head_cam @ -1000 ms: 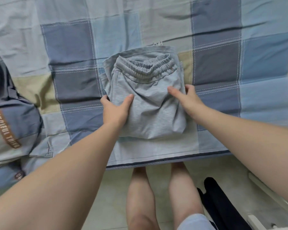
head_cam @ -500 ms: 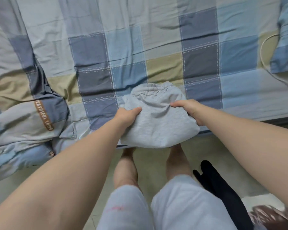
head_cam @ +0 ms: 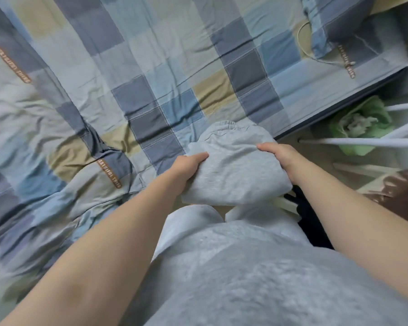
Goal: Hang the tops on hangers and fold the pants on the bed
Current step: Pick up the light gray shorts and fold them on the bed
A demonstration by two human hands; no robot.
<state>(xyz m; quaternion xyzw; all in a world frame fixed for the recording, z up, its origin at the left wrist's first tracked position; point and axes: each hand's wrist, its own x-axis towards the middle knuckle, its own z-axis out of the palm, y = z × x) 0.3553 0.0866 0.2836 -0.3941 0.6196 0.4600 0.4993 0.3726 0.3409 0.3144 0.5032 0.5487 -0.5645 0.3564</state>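
The folded grey pants (head_cam: 231, 168) are lifted off the bed (head_cam: 174, 67) and held over its near edge, elastic waistband facing away from me. My left hand (head_cam: 189, 165) grips the bundle's left side, thumb on top and fingers hidden underneath. My right hand (head_cam: 278, 154) grips the right side the same way. The bed carries a blue, grey and tan checked sheet.
A rumpled matching quilt (head_cam: 45, 149) lies on the left of the bed, a pillow (head_cam: 344, 24) with a white cable at the far right. Right of the bed are white hangers (head_cam: 363, 142), a green item (head_cam: 360, 123), a dark brown object (head_cam: 400, 196) and black cloth (head_cam: 309, 222) on the floor.
Both hands have picked the folded pants up from the bed and drawn them toward me past the bed's edge. The view swung to the right, showing the hangers.
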